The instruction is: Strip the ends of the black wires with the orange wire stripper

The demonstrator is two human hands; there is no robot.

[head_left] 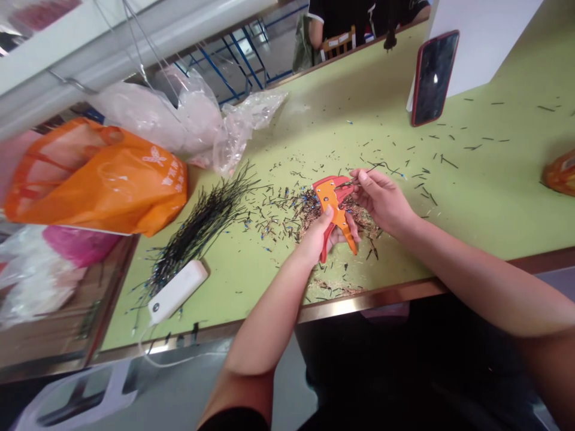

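My left hand [324, 230] is wrapped round the handles of an orange and red wire stripper [330, 194], its jaws pointing up and to the right. Beside those jaws, my right hand [377, 194] pinches a thin black wire [380, 165] between thumb and fingers. One end of the wire reaches toward the jaws; whether it sits between them I cannot make out. Beneath both hands lies a heap of cut wire bits [309, 206], black, blue and copper-coloured. To the left, a thick bundle of black wires [202, 218] rests on the green table [269, 287].
A white power bank [179, 290] with a cable lies by the near edge. An orange bag [112, 179] and clear plastic bags [197, 114] stand at left. A phone [435, 78] leans on a white box [483, 45]. Beyond the table, a person [344, 21] is partly visible.
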